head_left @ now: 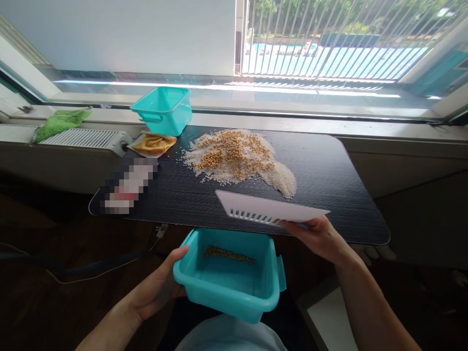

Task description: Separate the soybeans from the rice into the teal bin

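From where I'm standing, a person is working at a dark tabletop [321,165] with both hands full. The right hand [321,238] is gripping a white slotted panel [272,208] by its near right end, the thumb and fingers closing on the edge. From that grip the panel's long axis is running leftward, roughly along the near edge of the tabletop, with a row of slots showing on its near side (whether it is touching the surface, I can't tell). A loose heap of white grains and tan beans [234,156] is lying beyond that grip, ahead and to the left, so the right hand is sitting nearer to it than the left. The left hand [159,285] is clasping a turquoise bin [228,292] at its left wall, the thumb resting by the rim. The bin is opening upward to the right of that grip, just below the panel and off the tabletop's near edge; a small line of beans [228,254] is lying inside. The key relation seems to be this: the panel is spanning between heap and bin.
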Motion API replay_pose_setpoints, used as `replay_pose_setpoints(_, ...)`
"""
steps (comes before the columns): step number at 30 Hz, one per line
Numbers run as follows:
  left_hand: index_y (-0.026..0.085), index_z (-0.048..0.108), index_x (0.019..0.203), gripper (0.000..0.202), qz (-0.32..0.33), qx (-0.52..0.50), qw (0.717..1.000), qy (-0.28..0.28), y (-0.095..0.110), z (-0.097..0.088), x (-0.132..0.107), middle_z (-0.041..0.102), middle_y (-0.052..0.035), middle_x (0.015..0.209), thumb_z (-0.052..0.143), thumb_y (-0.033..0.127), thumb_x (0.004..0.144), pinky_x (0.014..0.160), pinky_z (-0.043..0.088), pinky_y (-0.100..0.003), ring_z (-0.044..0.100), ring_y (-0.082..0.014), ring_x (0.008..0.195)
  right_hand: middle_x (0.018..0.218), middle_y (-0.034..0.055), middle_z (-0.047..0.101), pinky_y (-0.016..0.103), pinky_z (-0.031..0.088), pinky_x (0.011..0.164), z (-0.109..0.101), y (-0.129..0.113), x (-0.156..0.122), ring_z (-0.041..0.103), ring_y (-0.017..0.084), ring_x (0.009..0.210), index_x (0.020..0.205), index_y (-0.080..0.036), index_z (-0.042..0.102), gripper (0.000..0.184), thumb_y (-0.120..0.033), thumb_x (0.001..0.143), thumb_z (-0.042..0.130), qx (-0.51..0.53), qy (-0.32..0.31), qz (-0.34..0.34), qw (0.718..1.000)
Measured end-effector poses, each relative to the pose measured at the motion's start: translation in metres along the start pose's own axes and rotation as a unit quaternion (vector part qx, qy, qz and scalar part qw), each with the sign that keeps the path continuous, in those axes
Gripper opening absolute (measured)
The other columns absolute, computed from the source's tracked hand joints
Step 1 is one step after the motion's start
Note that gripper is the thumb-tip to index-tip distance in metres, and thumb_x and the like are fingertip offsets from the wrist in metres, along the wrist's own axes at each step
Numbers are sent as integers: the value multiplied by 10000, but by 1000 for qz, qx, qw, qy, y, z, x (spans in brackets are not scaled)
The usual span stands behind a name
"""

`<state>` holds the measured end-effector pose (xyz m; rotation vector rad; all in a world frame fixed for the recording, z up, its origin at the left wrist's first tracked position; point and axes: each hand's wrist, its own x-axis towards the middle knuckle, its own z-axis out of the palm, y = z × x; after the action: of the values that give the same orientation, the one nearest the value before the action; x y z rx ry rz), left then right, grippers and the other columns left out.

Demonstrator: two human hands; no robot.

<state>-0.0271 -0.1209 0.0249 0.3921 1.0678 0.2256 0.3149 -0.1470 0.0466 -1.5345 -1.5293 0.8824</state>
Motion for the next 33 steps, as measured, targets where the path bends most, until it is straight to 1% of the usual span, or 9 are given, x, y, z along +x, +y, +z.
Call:
replay_pose_setpoints(3, 206, 455, 1392, 716, -3, -3, 1000, 7, 0, 1, 0, 682, -120, 1191, 483, 630, 816, 864, 485, -421, 606, -323, 1085, 870, 45, 764, 384, 574, 773, 1, 9, 13, 709, 265, 820, 860, -172, 769, 261, -394, 743, 695, -6, 156, 37, 987)
replay_pose_setpoints(4, 208, 451, 1394, 721, -4, -4, 1000, 8, 0, 1, 0, 677, -121, 1203, 487, 633, 812, 868, 486, -425, 600, -326, 1100, 860, 50, 764, 387, 570, 775, 1, 12, 18, 709, 273, 828, 847, -164, 770, 273, -401, 730, 704, -7, 193, 48, 980)
replay_pose_setpoints(5, 206, 448, 1395, 726, -6, -4, 1000, 7, 0, 2, 0, 673, -124, 1209, 491, 633, 810, 872, 486, -427, 597, -328, 1107, 854, 53, 764, 386, 567, 776, 1, 14, 23, 709, 279, 838, 844, -159, 770, 280, -403, 720, 711, -8, 218, 57, 974)
replay_pose_setpoints(7, 191, 449, 1393, 735, -9, -5, 1000, 7, 1, 2, -1, 672, -132, 1209, 498, 631, 806, 877, 489, -430, 596, -331, 1111, 868, 52, 764, 377, 558, 786, 1, 17, 32, 707, 284, 868, 870, -154, 770, 291, -392, 710, 721, -7, 240, 65, 969)
replay_pose_setpoints(13, 187, 437, 1402, 746, -8, -9, 1000, 7, 2, 3, -3, 679, -134, 1192, 516, 623, 802, 897, 488, -456, 595, -341, 1115, 932, 43, 759, 368, 544, 825, 2, 19, 40, 698, 279, 916, 940, -155, 760, 314, -372, 716, 722, 12, 222, 62, 973)
replay_pose_setpoints(18, 194, 467, 1383, 717, -8, -10, 1000, 8, 2, 2, -1, 683, -130, 1188, 511, 620, 808, 894, 489, -437, 593, -332, 1122, 892, 39, 763, 357, 554, 792, 3, 20, 36, 704, 265, 869, 879, -162, 769, 278, -384, 719, 721, 15, 180, 59, 982)
replay_pose_setpoints(27, 221, 457, 1390, 691, -1, -13, 1000, -1, 0, -1, 0, 668, -118, 1225, 483, 621, 827, 882, 490, -425, 602, -316, 1108, 861, 51, 763, 369, 557, 765, 8, 18, 45, 704, 274, 843, 838, -152, 769, 303, -421, 712, 714, 8, 169, 60, 984)
replay_pose_setpoints(31, 214, 458, 1390, 696, -2, -12, 1000, 0, 0, 0, 0, 665, -122, 1229, 492, 617, 823, 885, 488, -429, 596, -324, 1117, 903, 45, 762, 371, 558, 786, 5, 20, 40, 702, 273, 871, 870, -167, 769, 296, -416, 721, 714, 17, 139, 52, 989)
replay_pose_setpoints(33, 207, 462, 1384, 693, -4, -12, 1000, 4, 0, 0, 0, 665, -123, 1227, 492, 614, 825, 887, 488, -431, 594, -325, 1117, 914, 40, 761, 372, 558, 799, 2, 22, 36, 702, 271, 881, 886, -173, 769, 291, -411, 727, 715, 19, 139, 47, 989)
